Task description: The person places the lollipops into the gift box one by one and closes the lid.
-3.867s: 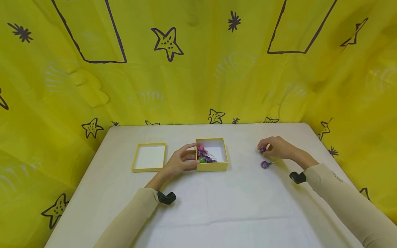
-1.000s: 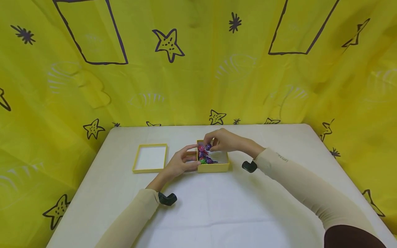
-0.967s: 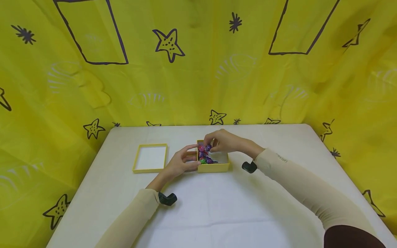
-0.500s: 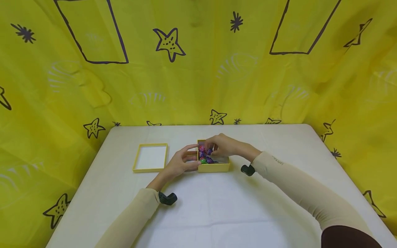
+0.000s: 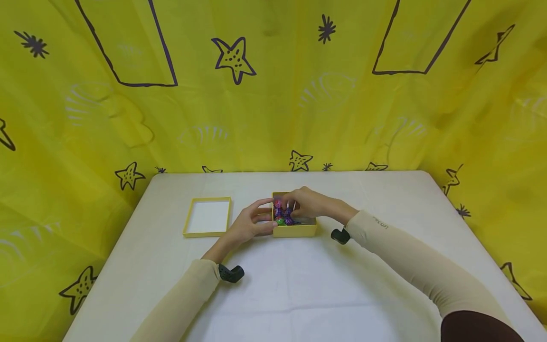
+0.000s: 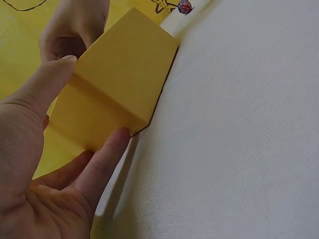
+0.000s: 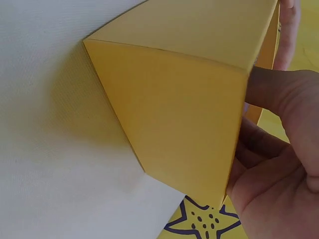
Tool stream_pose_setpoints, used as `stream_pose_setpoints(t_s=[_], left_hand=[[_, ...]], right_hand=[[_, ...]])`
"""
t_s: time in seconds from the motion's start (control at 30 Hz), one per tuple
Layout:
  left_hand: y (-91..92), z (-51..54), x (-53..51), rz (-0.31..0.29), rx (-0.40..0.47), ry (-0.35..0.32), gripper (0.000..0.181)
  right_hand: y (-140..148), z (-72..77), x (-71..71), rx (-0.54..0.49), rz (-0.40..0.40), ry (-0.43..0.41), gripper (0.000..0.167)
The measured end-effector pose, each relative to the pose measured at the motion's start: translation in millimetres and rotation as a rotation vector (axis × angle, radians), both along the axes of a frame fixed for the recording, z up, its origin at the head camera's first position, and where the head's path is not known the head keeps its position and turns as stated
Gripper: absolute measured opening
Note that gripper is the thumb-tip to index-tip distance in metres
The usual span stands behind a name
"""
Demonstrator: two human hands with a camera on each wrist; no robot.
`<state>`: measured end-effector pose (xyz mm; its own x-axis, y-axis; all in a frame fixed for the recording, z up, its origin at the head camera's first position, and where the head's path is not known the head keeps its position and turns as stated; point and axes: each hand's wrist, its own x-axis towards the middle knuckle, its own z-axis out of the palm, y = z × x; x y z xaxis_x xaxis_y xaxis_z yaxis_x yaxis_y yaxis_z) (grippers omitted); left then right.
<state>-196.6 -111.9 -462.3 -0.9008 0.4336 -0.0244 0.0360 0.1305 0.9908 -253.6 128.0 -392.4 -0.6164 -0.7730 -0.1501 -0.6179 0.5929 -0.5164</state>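
Observation:
An open yellow box [image 5: 295, 231] stands at the table's middle with several wrapped lollipops along its left side, including a red one [image 5: 278, 204] and a green one [image 5: 279, 222]. My left hand [image 5: 245, 226] grips the box's left end, thumb at the near corner, fingers spread along the wall; the left wrist view shows fingertips against the yellow cardboard [image 6: 124, 64]. Inside the box, my right hand [image 5: 309, 202] pinches a purple lollipop [image 5: 288, 212] beside the others. Its fingertips are hidden by the box wall in the right wrist view.
Left of the box lies its shallow yellow-rimmed lid [image 5: 207, 234], white inside facing up. Another lollipop [image 6: 185, 6] lies on the white table [image 5: 256, 294] in the left wrist view; my right forearm hides it in the head view. A yellow patterned curtain [image 5: 265, 104] surrounds the table.
My right hand has carried a purple lollipop from the table's right side into the box, then lowered it slightly toward the near side. My left hand has stayed on the box.

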Motion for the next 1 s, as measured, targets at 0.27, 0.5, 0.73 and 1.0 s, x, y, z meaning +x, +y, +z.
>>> stream_pose_setpoints(t_s=[0.27, 0.5, 0.73, 1.0], left_hand=[[-0.7, -1.8, -1.1, 0.002, -0.003, -0.005, 0.072], [-1.1, 0.2, 0.6, -0.003, 0.011, -0.004, 0.071], [-0.8, 0.6, 1.2, 0.004, 0.008, -0.008, 0.07], [-0.7, 0.5, 1.8, -0.001, 0.011, -0.012, 0.071]], right_hand=[[-0.2, -5.3, -1.7, -0.001, -0.012, 0.0, 0.024], [-0.7, -7.4, -2.8, 0.004, -0.031, -0.008, 0.028], [-1.2, -7.2, -2.8, 0.007, -0.031, -0.001, 0.029], [-1.2, -7.8, -2.1, 0.008, -0.03, 0.002, 0.031]])
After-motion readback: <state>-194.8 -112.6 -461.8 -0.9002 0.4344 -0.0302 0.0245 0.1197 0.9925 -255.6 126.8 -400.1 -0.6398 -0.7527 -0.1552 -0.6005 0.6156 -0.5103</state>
